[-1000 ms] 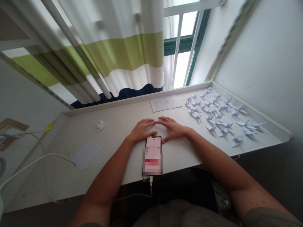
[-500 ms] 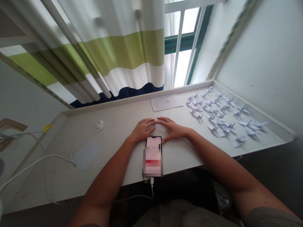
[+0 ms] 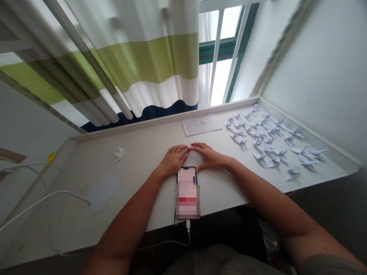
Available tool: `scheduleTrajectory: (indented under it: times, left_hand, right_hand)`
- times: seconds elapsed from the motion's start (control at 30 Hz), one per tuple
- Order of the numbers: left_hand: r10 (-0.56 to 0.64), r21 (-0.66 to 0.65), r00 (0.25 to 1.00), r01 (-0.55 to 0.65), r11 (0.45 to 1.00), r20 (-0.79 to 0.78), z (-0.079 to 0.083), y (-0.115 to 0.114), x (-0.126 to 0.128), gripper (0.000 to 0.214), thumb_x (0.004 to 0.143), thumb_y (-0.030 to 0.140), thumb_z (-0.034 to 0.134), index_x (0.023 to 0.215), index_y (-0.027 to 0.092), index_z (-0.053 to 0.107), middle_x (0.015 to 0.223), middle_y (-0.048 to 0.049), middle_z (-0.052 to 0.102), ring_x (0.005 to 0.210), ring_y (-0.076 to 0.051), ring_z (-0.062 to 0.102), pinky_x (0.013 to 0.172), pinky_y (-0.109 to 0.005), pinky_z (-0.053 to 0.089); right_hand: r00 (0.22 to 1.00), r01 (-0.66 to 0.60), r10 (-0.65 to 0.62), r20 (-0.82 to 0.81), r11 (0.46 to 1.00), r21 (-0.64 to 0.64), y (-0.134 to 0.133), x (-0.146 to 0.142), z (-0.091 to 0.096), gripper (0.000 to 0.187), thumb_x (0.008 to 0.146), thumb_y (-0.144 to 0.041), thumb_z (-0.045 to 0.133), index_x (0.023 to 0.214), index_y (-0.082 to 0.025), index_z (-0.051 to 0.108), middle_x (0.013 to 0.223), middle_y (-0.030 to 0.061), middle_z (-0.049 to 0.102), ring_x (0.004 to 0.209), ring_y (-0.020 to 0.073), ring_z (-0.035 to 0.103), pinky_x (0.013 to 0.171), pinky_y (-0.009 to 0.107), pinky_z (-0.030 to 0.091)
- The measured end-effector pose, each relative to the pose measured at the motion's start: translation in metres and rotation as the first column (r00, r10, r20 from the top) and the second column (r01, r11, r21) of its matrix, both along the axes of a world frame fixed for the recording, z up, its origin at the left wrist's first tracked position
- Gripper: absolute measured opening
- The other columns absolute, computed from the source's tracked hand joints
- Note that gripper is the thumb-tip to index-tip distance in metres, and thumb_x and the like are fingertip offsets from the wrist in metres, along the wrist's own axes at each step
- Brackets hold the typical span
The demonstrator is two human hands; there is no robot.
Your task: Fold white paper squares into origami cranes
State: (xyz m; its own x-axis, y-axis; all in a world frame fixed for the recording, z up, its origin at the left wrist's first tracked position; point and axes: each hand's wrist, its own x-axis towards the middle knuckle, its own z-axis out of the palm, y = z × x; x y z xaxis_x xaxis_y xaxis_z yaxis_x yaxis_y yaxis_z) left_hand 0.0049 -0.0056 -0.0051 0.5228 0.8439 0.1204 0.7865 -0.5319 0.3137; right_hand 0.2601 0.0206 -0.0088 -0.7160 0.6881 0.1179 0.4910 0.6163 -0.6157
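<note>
My left hand [image 3: 172, 159] lies palm down on the white desk [image 3: 149, 152], fingers stretched out and close together, its thumb side near the phone's top edge. Opposite it, my right hand [image 3: 211, 157] rests with fingers extended and thumb apart. The fingertips of both hands nearly meet. Whether thin white paper lies under or between them, I cannot tell against the pale desk. Just below the hands is a smartphone [image 3: 187, 176], screen lit with timer-like digits and its lower part blurred out. A white charging cable [image 3: 188, 225] is plugged into its bottom end.
Several folded white paper cranes [image 3: 259, 143] stand at the right. A printed sheet [image 3: 201, 125] lies at the back. Crumpled tissue [image 3: 119, 154] and a blank paper piece [image 3: 103, 191] are at left, where white cables [image 3: 50, 198] hang. Behind is a striped curtain [image 3: 149, 61].
The left thumb has drawn in against its fingers, and the left hand looks flatter. The right hand stays almost the same. The view has shifted slightly, with the phone lower in it.
</note>
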Motion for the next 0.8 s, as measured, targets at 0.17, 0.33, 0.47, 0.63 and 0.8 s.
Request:
scheduleTrajectory:
  times: [0.17,0.33,0.47,0.63,0.8]
  left_hand:
    - [0.016,0.004,1.000,-0.016,1.000,0.006,0.001,-0.001,0.002,0.049,0.113,0.040,0.032,0.151,0.024,0.060,0.159,-0.0097,0.059,0.151,-0.027,0.047,0.128,-0.050,0.034]
    - [0.040,-0.013,0.999,-0.040,0.999,0.002,0.005,-0.003,0.004,0.049,0.113,0.041,0.032,0.152,0.027,0.059,0.158,-0.0084,0.060,0.150,-0.026,0.047,0.128,-0.049,0.033]
    - [0.045,-0.035,0.998,-0.043,0.998,0.038,0.006,-0.001,0.003,0.049,0.113,0.041,0.031,0.150,0.028,0.062,0.157,-0.0068,0.061,0.149,-0.026,0.049,0.127,-0.050,0.035]
    - [0.037,-0.031,0.986,-0.033,0.999,0.165,0.004,0.004,0.000,0.048,0.113,0.040,0.033,0.140,0.026,0.070,0.149,-0.0071,0.068,0.141,-0.027,0.058,0.123,-0.051,0.041]
    - [0.009,0.004,0.979,-0.010,1.000,0.203,0.001,0.008,-0.002,0.041,0.110,0.039,0.045,0.133,0.026,0.075,0.145,-0.0082,0.071,0.139,-0.029,0.061,0.121,-0.054,0.044]
  right_hand:
    - [0.999,0.030,-0.030,0.012,0.999,0.034,0.003,0.000,-0.001,0.114,0.069,-0.067,0.094,0.166,-0.034,0.044,0.168,0.0160,0.045,0.158,0.0429,0.038,0.130,0.067,0.029]
    - [0.996,0.090,-0.091,0.019,0.994,0.061,0.007,0.003,-0.004,0.119,0.068,-0.070,0.094,0.168,-0.031,0.041,0.166,0.0166,0.048,0.156,0.0433,0.040,0.129,0.067,0.031]
    - [0.991,0.124,-0.126,0.034,0.990,0.070,0.008,0.005,-0.005,0.122,0.067,-0.071,0.093,0.168,-0.031,0.039,0.166,0.0162,0.048,0.155,0.0442,0.041,0.129,0.068,0.032]
    - [0.986,0.151,-0.157,0.052,0.983,0.108,0.011,0.002,-0.001,0.068,0.099,-0.062,0.066,0.157,-0.028,0.058,0.158,0.0152,0.057,0.147,0.0391,0.050,0.124,0.063,0.038]
    - [0.966,0.229,-0.247,0.076,0.954,0.192,0.019,-0.011,0.007,0.041,0.108,-0.045,0.054,0.138,-0.026,0.075,0.135,0.0146,0.071,0.126,0.0364,0.061,0.109,0.057,0.049]
